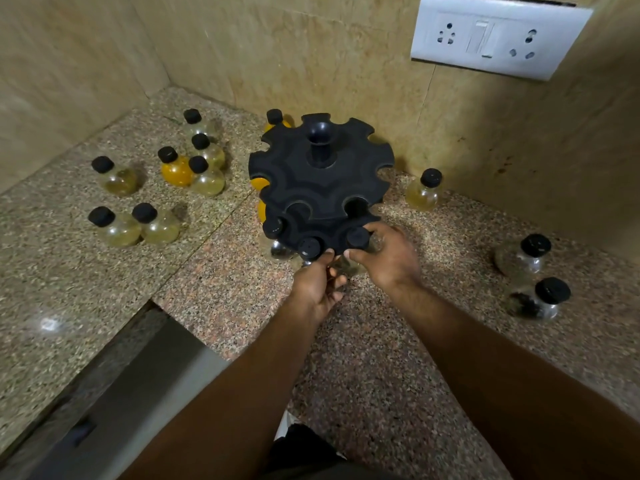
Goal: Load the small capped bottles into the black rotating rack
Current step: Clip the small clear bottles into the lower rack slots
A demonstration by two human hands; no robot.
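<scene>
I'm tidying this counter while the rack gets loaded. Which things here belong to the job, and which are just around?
Part of the job:
black rack
loose capped bottles, left group
bottles on the right
bottle at the right hand
left hand

Just around:
wall socket panel
granite counter

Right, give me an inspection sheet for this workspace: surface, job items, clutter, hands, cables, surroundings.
Surface: speckled granite counter, in a corner.
Job's things: black rotating rack upright; three caps show in its near lower slots, upper near slots vacant. Seven loose bottles on the left, three on the right, one behind the rack.
Clutter: nothing seen.
Grippers: left hand at the rack's near edge, grip unclear; right hand closed round a slotted bottle.
Cables: nothing seen.
Surroundings: beige tiled walls; white socket and switch plate, nothing plugged in.
</scene>
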